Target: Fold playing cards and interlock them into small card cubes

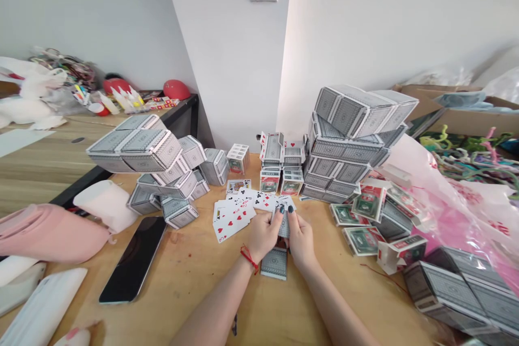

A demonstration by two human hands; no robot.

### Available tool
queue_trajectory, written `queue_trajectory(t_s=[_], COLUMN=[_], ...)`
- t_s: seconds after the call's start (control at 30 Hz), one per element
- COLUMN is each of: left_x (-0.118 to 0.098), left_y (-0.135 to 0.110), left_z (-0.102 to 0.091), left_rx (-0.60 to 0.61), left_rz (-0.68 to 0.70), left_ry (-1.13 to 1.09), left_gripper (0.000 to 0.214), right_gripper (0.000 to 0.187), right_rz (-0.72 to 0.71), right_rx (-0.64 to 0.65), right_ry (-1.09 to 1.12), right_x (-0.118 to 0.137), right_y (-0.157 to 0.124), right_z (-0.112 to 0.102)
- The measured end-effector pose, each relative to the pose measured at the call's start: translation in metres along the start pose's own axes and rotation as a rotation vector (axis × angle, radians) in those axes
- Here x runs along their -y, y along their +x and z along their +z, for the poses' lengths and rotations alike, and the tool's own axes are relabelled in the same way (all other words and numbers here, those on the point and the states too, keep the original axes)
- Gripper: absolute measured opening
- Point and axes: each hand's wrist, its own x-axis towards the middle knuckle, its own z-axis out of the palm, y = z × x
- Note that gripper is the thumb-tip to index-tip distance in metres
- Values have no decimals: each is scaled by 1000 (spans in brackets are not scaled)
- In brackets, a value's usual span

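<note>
My left hand (263, 235) and my right hand (300, 238) meet at the middle of the wooden table (194, 281), both closed on a small stack of playing cards (284, 224) held upright between them. A red string circles my left wrist. Right below my hands lies a face-down deck (274, 264). Just beyond them, face-up cards (237, 213) are fanned out on the table.
Piles of card-built boxes stand at the left (150, 157) and at the back right (352, 135). Green card packs (365, 221) lie to the right beside a pink plastic bag (446, 200). A dark phone (135, 259) and a pink cloth (44, 232) lie at the left.
</note>
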Motion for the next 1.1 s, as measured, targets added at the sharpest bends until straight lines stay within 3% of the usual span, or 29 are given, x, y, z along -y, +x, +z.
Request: queue_trajectory(t_s=[0.27, 0.47, 1.1], left_x=[-8, -7, -17], left_y=[-2, -5, -7], left_z=[-3, -1, -3], left_rx=[28, 96, 143], left_rz=[-20, 25, 99], left_ry=[-100, 34, -20], left_gripper=[44, 42, 38], right_gripper=[45, 47, 45], right_rz=[-10, 25, 53], right_rx=[-69, -164, -88], right_ry=[-15, 22, 109], right_x=[2, 4, 3], right_y=[3, 10, 12], right_z=[-3, -12, -13])
